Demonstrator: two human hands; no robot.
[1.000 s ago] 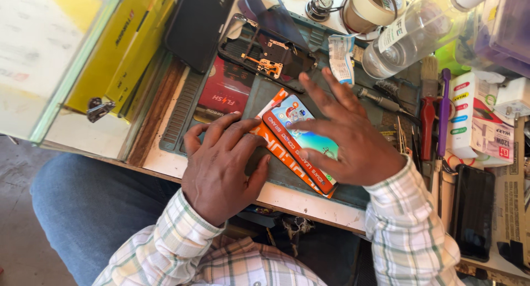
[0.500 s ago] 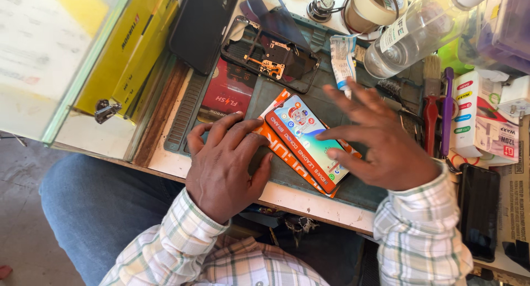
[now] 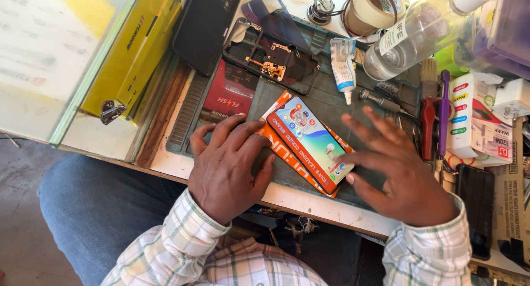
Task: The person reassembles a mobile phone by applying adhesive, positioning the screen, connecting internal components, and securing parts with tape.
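Head view shows one phone (image 3: 312, 143) with a lit, colourful screen lying slantwise on one orange flat packet (image 3: 287, 153), which rests on a grey-green work mat (image 3: 326, 101) on the counter (image 3: 309, 203). The phone sits between the person's two hands. The left hand (image 3: 229, 167) lies palm down on the near left part of the packet, its fingers close together and gently curled, pressing flat rather than gripping; the fingertips lie just beside the phone's left long edge, though contact with the phone itself cannot be told. The right hand (image 3: 395, 170) is spread wide with the fingers fanned out, the palm low over the mat, and the thumb and forefinger reach to the phone's lower right corner, seemingly touching it; it closes on nothing. Both wrists come out of checked shirt cuffs at the counter's near edge. Beyond the phone, further up the mat, lie one opened phone back frame (image 3: 270, 57) with its inner parts bare and one small white glue tube (image 3: 343, 65). One clear plastic bottle (image 3: 411, 35) lies on its side at the upper right, one roll of tape (image 3: 372, 10) beside it. One red-handled tool (image 3: 428, 126) and one purple-handled tool (image 3: 443, 112) lie side by side right of the right hand.
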